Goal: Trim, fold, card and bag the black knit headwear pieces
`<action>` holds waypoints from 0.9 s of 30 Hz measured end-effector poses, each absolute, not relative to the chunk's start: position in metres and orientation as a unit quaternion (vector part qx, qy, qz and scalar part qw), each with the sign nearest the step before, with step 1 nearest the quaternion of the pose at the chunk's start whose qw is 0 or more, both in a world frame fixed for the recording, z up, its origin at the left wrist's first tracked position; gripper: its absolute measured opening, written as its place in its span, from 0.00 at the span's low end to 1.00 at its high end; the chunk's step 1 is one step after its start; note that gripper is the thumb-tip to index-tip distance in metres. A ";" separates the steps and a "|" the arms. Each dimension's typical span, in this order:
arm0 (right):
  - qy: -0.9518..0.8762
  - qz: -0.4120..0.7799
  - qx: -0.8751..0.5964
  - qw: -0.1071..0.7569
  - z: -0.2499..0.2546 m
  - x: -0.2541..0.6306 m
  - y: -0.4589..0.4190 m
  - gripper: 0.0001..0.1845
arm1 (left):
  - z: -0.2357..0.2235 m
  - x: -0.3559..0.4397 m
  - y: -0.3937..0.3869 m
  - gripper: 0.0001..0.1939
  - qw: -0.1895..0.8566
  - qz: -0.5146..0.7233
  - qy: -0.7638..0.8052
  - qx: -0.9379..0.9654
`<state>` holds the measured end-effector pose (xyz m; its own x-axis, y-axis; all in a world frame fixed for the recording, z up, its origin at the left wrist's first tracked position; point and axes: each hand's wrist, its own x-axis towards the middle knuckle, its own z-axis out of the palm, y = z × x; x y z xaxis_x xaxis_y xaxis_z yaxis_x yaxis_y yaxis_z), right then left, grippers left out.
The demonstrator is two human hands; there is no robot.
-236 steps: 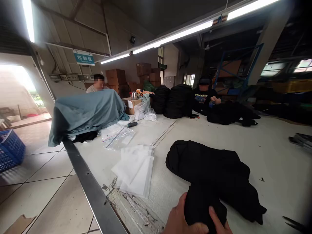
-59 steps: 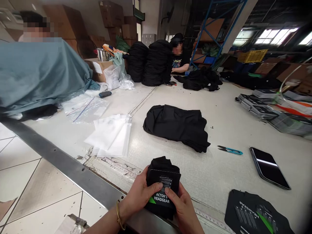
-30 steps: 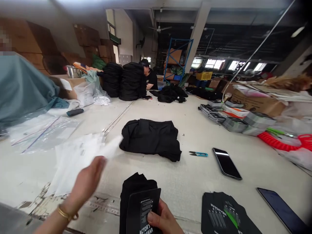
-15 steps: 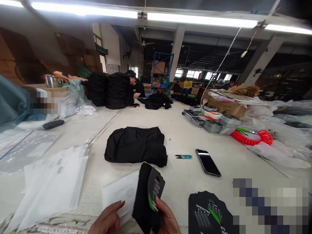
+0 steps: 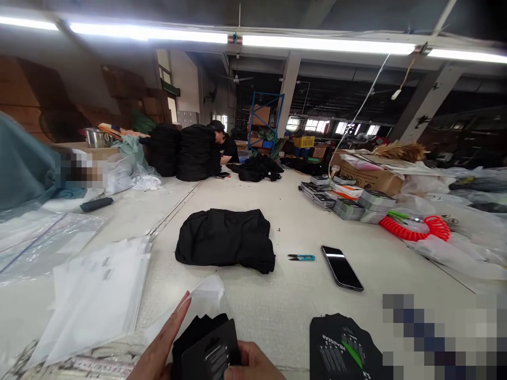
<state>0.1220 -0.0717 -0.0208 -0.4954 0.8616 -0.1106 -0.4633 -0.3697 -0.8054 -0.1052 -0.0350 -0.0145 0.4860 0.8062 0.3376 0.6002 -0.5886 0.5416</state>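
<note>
Well, the left hand (image 5: 160, 343) is at bottom of the view, fingers straight and pressed together, w/ tips pointing up and forward, right beside a thin white bag (image 5: 194, 306); I cannot tell if it pinches this bag. The right hand (image 5: 251, 365) is curled under a folded black cloth bundle (image 5: 194, 343) and grips it, but the frame cuts most of this hand. The bundle sits low in the view, between both hands, above the white work surface (image 5: 277, 311), and a dark card (image 5: 214, 359) lies on its front, tilted, w/ small white print (too small to read). Approx. ahead lies a bigger heap of black cloth (image 5: 225, 243), and to the left a stack of white bags (image 5: 95, 301) and a clear plastic bag (image 5: 47, 243). To the right are blue-handled snips (image 5: 301, 257), a phone (image 5: 341, 267) and a black printed card (image 5: 343, 348). Far back, a co-worker (image 5: 226, 145) sits beside tall stacks of black bundles (image 5: 194, 153).
</note>
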 end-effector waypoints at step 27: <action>-0.187 0.613 -0.451 0.620 -0.043 0.107 -0.078 0.23 | -0.050 -0.012 -0.096 0.34 -0.035 0.225 0.276 0.934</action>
<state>0.1073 -0.0780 -0.0429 0.1774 0.9300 -0.3218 -0.5926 -0.1601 -0.7894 -0.0120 -0.0965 -0.0504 0.7464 0.5000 0.4391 0.5311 -0.8452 0.0596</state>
